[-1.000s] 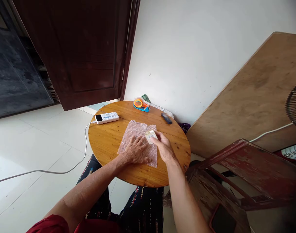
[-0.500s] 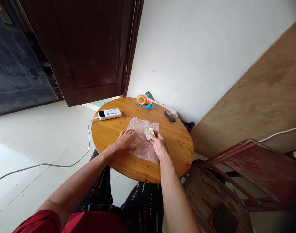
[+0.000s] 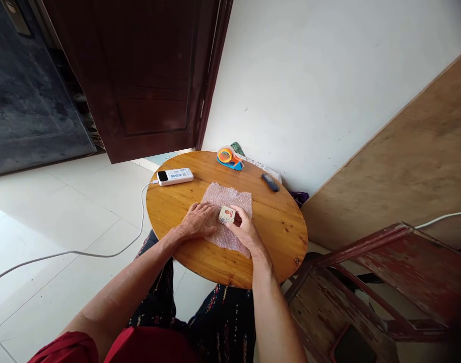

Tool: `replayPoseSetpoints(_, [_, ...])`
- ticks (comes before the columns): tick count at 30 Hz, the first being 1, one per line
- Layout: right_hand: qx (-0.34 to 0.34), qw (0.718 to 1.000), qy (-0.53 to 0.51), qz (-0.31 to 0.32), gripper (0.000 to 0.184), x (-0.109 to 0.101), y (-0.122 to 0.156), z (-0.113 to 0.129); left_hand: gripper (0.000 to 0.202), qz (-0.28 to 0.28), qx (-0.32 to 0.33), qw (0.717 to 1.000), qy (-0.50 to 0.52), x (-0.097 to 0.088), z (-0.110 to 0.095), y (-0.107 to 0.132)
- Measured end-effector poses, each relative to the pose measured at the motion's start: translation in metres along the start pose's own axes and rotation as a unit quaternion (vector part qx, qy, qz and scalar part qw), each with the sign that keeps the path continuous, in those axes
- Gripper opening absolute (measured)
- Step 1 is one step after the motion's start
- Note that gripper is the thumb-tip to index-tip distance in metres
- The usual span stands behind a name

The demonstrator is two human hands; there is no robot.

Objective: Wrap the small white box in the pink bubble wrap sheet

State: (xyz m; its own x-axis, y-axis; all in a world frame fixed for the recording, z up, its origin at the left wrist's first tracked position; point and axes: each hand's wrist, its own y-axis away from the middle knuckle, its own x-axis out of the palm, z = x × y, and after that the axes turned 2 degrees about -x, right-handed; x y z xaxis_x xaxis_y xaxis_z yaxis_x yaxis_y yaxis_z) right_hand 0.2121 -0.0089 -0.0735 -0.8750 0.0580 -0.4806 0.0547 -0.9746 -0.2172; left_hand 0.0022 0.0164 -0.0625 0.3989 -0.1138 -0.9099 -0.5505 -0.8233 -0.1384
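A sheet of pink bubble wrap (image 3: 230,197) lies flat in the middle of a small round wooden table (image 3: 275,232). My right hand (image 3: 244,231) grips a small cardboard box (image 3: 226,215) with a red mark and holds it on the sheet. My left hand (image 3: 197,221) rests on the sheet's left part, fingers loosely curled, its fingertips close to the box.
On the table's far side are a white power bank (image 3: 175,176) with a white cable (image 3: 102,252) running to the floor, an orange-and-blue tape dispenser (image 3: 228,158) and a small dark object (image 3: 270,182). A worn red wooden chair (image 3: 366,292) stands at right, a plywood board (image 3: 404,161) leans on the wall.
My right hand has carried the small box left and down onto the middle of the bubble wrap. My left hand slid left on the sheet, then drew back toward the box.
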Motion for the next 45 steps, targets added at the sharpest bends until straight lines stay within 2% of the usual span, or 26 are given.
replayPoseSetpoints(3, [-0.009,1.0,-0.003,0.001,0.053,0.0,0.001,0.001,0.067,-0.004,-0.008,1.0,0.013,-0.004,0.0,0.004])
replayPoseSetpoints(6, [-0.026,0.999,0.028,-0.012,0.052,0.001,0.001,0.001,0.059,-0.013,-0.003,1.0,0.012,-0.012,-0.003,0.018])
replayPoseSetpoints(11, [-0.037,0.998,0.057,-0.015,0.052,0.002,0.003,0.004,0.039,-0.017,0.098,0.994,-0.045,-0.02,-0.017,0.043])
replayPoseSetpoints(15, [-0.032,0.997,0.065,-0.027,0.052,0.002,0.003,0.005,0.019,-0.016,0.106,0.991,-0.082,-0.014,-0.025,0.045])
replayPoseSetpoints(21, [-0.009,0.998,0.062,-0.028,0.053,0.007,0.001,0.005,0.018,-0.024,0.111,0.988,-0.107,-0.003,-0.023,0.04])
replayPoseSetpoints(23, [-0.001,0.999,0.04,-0.022,0.058,0.004,0.001,0.006,0.019,-0.029,0.088,0.992,-0.086,-0.009,-0.025,0.037])
replayPoseSetpoints(26, [0.028,0.998,-0.046,-0.012,0.067,-0.01,0.004,0.01,0.018,-0.049,0.028,0.998,-0.04,-0.027,-0.032,0.025])
replayPoseSetpoints(29, [0.038,0.993,-0.114,0.007,0.062,-0.031,0.009,0.015,0.017,-0.045,-0.054,0.997,-0.023,-0.045,-0.041,0.002])
replayPoseSetpoints(32, [0.029,0.992,-0.11,0.047,0.063,-0.042,0.011,0.018,0.018,-0.023,-0.097,0.995,0.002,-0.052,-0.046,-0.021])
replayPoseSetpoints(34, [0.043,0.996,-0.072,0.039,0.057,-0.041,0.009,0.019,0.019,-0.02,-0.098,0.995,0.012,-0.052,-0.045,-0.031])
replayPoseSetpoints(37, [0.052,0.997,-0.047,-0.007,0.028,-0.033,0.002,0.017,0.019,-0.016,-0.094,0.995,0.03,-0.051,-0.038,-0.036])
replayPoseSetpoints(38, [0.047,0.997,-0.052,-0.017,0.024,-0.031,0.0,0.016,0.02,-0.011,-0.088,0.995,0.048,-0.051,-0.034,-0.036])
replayPoseSetpoints(42, [0.04,0.997,-0.065,-0.018,0.019,-0.03,-0.004,0.015,0.03,0.001,-0.03,0.993,0.117,-0.049,-0.02,-0.033])
replayPoseSetpoints(45, [0.05,0.996,-0.069,-0.014,0.017,-0.031,-0.005,0.017,0.017,-0.023,-0.007,0.985,0.171,-0.039,-0.016,-0.036])
